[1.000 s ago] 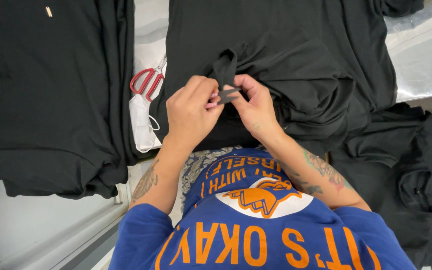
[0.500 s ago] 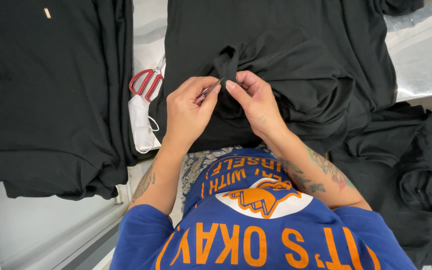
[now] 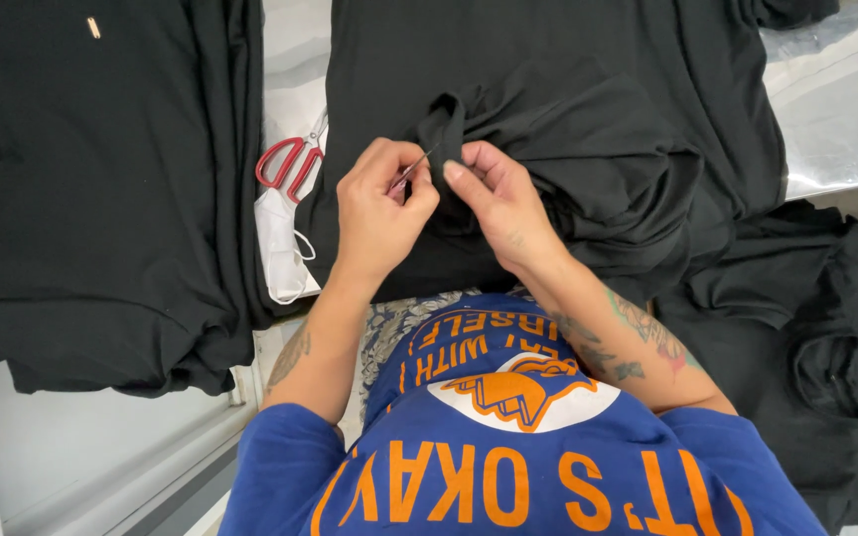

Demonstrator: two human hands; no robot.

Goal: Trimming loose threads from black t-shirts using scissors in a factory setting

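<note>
Head view, left hand: the left hand (image 3: 377, 210) is curled, thumb and forefinger pinched on a thin metal tool (image 3: 411, 169), a slim, shiny sliver whose tip points up and right toward the cloth.
Head view, right hand: the right hand (image 3: 500, 203) is bent at the knuckles, its fingertips (image 3: 452, 170) pinching a raised fold of the black garment (image 3: 588, 129), just beside the tool's tip.
Black garment: soft, matte knit, spread on the table in front of the person, bunched into rounded creases to the right of the hands.
Scissors: red-handled scissors (image 3: 290, 162) with looped grips lie left of the hands, between the two dark piles.
Face mask: a white, pleated face mask (image 3: 280, 243) with a thin ear loop lies under the scissors.
Stack: a folded stack of black cloth (image 3: 91, 179), smooth-topped, fills the left side.
Table: the metal table (image 3: 836, 109) is grey and glossy at upper right.
Hanging cloth: another black piece (image 3: 796, 328) droops off the right edge.
</note>
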